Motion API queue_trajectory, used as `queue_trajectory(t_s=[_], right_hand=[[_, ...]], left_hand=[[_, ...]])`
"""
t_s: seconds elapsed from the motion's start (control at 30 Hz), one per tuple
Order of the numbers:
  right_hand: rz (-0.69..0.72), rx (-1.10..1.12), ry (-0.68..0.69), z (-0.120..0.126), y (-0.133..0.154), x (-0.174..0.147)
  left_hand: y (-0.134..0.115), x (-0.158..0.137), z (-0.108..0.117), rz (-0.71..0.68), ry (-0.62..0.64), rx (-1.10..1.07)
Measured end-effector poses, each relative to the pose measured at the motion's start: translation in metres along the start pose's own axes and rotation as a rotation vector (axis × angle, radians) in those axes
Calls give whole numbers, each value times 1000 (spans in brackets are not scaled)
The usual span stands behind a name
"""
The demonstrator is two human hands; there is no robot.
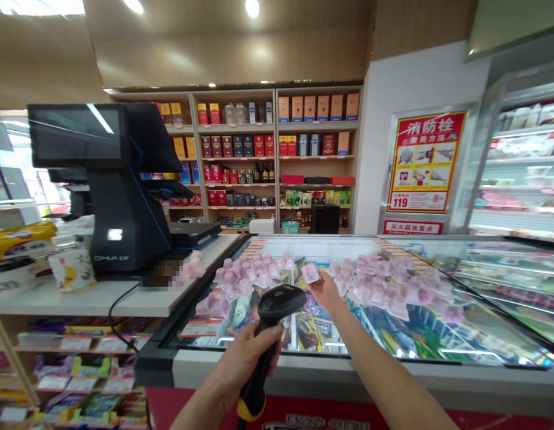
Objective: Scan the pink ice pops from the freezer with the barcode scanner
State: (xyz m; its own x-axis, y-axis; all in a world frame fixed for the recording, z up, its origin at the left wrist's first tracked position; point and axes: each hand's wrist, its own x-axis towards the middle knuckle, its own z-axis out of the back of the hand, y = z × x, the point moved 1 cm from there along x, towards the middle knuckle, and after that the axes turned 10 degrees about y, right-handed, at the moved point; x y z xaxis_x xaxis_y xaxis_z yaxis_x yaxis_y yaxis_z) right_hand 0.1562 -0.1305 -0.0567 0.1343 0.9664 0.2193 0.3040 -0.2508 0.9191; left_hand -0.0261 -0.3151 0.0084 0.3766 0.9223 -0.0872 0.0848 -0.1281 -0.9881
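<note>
My left hand (246, 358) is wrapped round the handle of a black barcode scanner (282, 300) with a yellow base end. The scanner's head points away from me, over the chest freezer (312, 370). Out in front, my right hand (327, 291) pinches a small pink plastic cup (310, 273), its flat side with a barcode label turned toward me. A group of similar pink cups (254, 272) lies on the freezer's glass top to the left of that hand, and a larger group of pink cups (384, 280) spreads to the right. Colourful packets (310, 328) show through the glass.
A black checkout terminal (124, 197) stands on the white counter (155, 301) at left, with a cable (110, 316) hanging over the front. A snack pouch (71, 270) sits beside it. Boxed goods fill the shelves (277, 158) behind. A refrigerated display (523, 155) stands at right.
</note>
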Motion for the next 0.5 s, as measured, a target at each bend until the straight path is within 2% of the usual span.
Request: queue_trajectory(t_s=[0.1,0.2,0.27,0.37,0.5], right_hand=[[171,-426,-70,21,8,-1],[355,-1015,-44,41,14,-7],[412,-1351,-27,50,17,-11],[428,-1615,-60,60,19,-13],[406,-1779,-110,77,22,-5]], left_hand=[[-2,8,-4,-27,-18,-15],[-3,22,-9,-45,-53,-40],[-3,34,-14,-57,-62,-48],[-3,54,-23,-94,-58,-38],[-1,73,-33,-132,-56,-33]])
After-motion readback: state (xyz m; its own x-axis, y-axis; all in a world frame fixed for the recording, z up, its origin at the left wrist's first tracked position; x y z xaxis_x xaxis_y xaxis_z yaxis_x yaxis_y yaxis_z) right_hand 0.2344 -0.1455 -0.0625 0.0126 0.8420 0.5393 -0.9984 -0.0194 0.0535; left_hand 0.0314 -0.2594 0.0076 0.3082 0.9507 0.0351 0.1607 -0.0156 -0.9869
